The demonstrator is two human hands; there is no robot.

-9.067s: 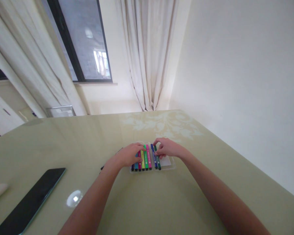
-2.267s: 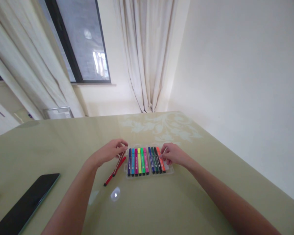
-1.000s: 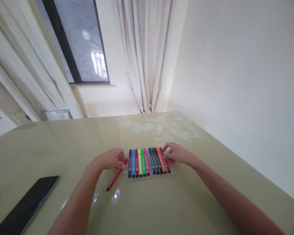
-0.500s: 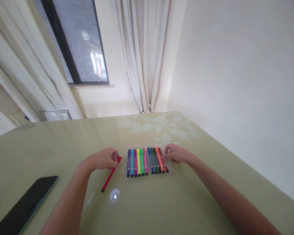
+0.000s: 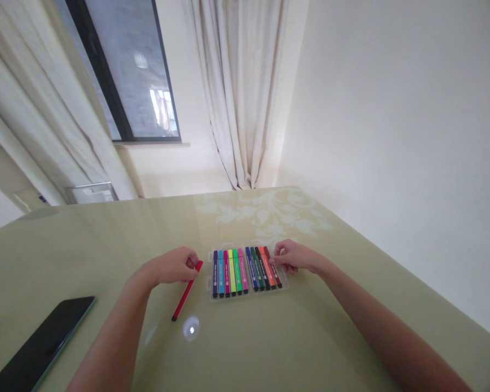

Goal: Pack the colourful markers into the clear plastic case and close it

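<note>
My left hand (image 5: 175, 265) pinches a red marker (image 5: 184, 298) near its upper end; its dark tip slants down toward me, close to the tabletop. To the right lies an open clear plastic marker case (image 5: 228, 299) with two sections. Purple, light blue, magenta, yellow, green and pink markers (image 5: 232, 272) fill its left section. Its right section holds blue, dark green, black, orange and brown markers (image 5: 261, 268). At the case's right edge, my right hand (image 5: 291, 256) is closed with fingers curled, its thumb tip over the brown marker (image 5: 274, 269). The other fingertips are partly hidden.
A black phone-like slab (image 5: 44, 343) lies on the greenish table (image 5: 245, 348) at the left. The white wall (image 5: 392, 136) runs along the table's right side. Beyond the far edge hang pale curtains (image 5: 245, 98) beside a window (image 5: 134, 65).
Almost nothing has moved. The red marker's lower end has shifted very slightly to the right; both hands keep their places.
</note>
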